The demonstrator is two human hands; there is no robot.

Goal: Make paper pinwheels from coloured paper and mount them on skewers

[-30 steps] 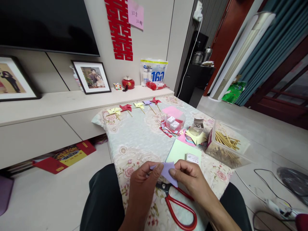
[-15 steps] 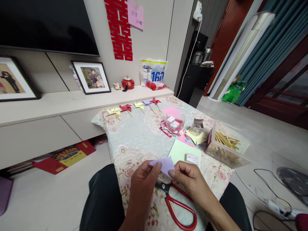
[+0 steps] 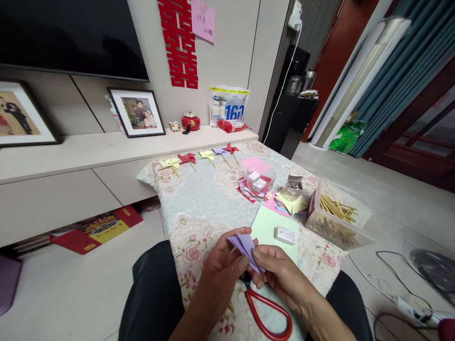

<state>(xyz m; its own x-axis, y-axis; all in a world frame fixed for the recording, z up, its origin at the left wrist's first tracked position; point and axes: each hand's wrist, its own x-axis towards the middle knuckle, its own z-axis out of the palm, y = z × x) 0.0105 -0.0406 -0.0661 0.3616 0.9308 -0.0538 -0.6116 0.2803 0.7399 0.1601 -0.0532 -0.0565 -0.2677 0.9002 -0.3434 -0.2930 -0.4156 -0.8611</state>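
On the far left we see a framed photograph [image 3: 21, 113] leaning on the low white shelf [image 3: 88, 151], with a second framed photograph [image 3: 137, 112] further along it and a red packet [image 3: 95, 228] lying on the floor below. Along the far edge of our table [image 3: 206, 208], covered in a flowered cloth, lies a row of paper pinwheels [image 3: 199, 158] on sticks: yellow, red, yellow, purple, red.

Close to us, our left hand [image 3: 222, 272] and our right hand [image 3: 280, 277] meet over the near edge of the table. Between them sits a folded piece of purple paper [image 3: 244, 244], held above the cloth just in front of the green sheet [image 3: 266, 225]. The fingers [image 3: 234, 239] of the left hand close narrowly on its left side, and the right thumb and forefinger pinch its right corner. Beneath the hands lie red-handled scissors [image 3: 268, 315], their blades hidden under our fingers.

A small white box [image 3: 285, 235] rests on the green sheet. Further back stand a round clear tub [image 3: 259, 180] holding little boxes, a pink sheet [image 3: 256, 165], a heap of coloured paper squares [image 3: 277, 201] and a small glass jar [image 3: 294, 184]. At the right edge a clear plastic box [image 3: 337, 213] holds wooden sticks [image 3: 336, 207].
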